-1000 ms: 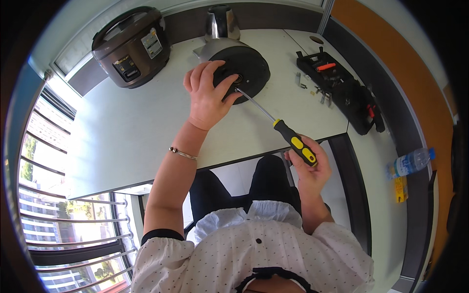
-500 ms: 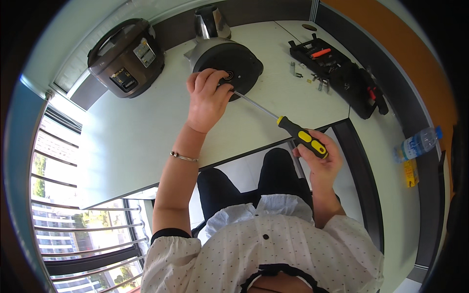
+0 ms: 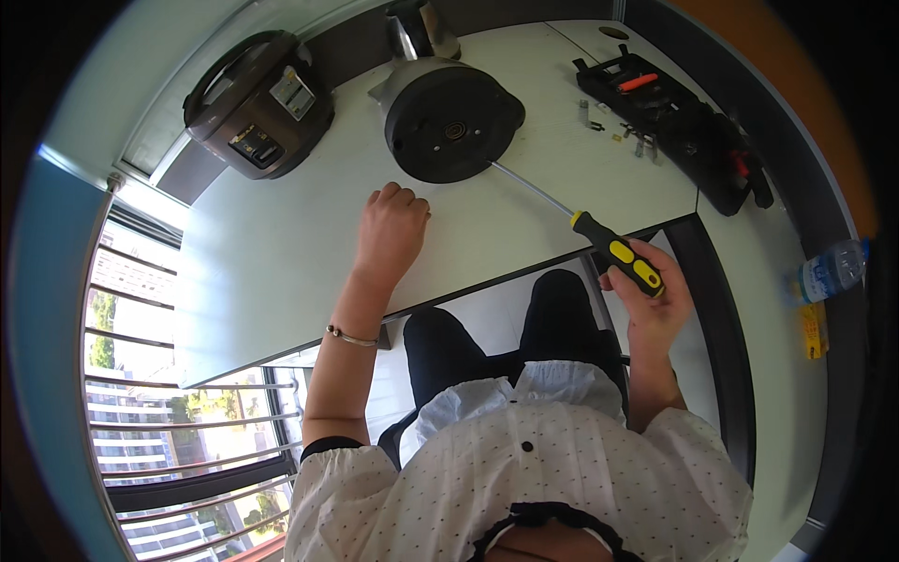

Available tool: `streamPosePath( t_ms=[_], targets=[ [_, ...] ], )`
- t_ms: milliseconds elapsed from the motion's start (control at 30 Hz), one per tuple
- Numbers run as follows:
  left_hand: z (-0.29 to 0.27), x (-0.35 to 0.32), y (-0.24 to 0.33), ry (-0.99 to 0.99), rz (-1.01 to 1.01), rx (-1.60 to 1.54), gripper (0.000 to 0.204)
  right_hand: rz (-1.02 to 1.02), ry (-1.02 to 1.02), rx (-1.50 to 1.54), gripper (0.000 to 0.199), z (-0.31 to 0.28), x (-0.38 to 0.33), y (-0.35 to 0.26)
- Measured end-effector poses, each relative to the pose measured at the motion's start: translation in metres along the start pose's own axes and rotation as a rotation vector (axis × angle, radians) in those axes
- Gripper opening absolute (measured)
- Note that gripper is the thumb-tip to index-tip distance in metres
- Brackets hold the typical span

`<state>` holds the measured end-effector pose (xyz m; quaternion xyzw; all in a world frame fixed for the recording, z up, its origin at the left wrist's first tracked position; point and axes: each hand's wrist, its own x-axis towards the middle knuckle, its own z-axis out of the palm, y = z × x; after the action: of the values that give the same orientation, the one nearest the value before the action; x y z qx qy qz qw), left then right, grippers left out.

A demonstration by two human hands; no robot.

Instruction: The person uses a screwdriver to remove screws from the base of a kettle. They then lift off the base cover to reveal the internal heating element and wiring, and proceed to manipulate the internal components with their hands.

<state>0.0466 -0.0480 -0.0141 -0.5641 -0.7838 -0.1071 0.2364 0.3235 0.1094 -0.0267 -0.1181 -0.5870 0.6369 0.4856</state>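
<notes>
My right hand grips a long screwdriver by its black-and-yellow handle. Its shaft points up and left, and the tip is at the near edge of the round black base of a kettle. Whether the tip touches the base I cannot tell. The kettle lies tipped over, base turned toward me, with a ring-shaped socket in the middle. My left hand is closed just above the white table, nearer to me than the kettle; its curled fingers hide anything inside.
A brown rice cooker stands at the far left. Behind the kettle is a shiny metal vessel. An open black tool case lies at the far right, small metal bits beside it. A water bottle and yellow box are at right.
My left hand has come away from the kettle's base toward me, its fingers closing. The screwdriver remains in my right hand, tip by the base. The whole view has shifted slightly.
</notes>
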Motion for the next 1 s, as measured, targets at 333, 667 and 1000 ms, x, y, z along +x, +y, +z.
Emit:
streamPosePath(
  t_ms=[333,667,1000],
  targets=[
    [-0.013,-0.001,-0.007,0.156,-0.213,-0.372,0.008,0.03,-0.023,-0.047,0.035,0.006,-0.004,0.004],
    [-0.015,0.043,-0.012,0.663,-0.214,-0.145,0.059,-0.183,-0.044,-0.282,0.034,0.014,0.002,0.014],
    [-0.001,0.098,0.009,0.549,-0.169,-0.014,0.057,-0.392,-0.094,-0.425,0.031,0.027,0.018,0.012]
  ],
)
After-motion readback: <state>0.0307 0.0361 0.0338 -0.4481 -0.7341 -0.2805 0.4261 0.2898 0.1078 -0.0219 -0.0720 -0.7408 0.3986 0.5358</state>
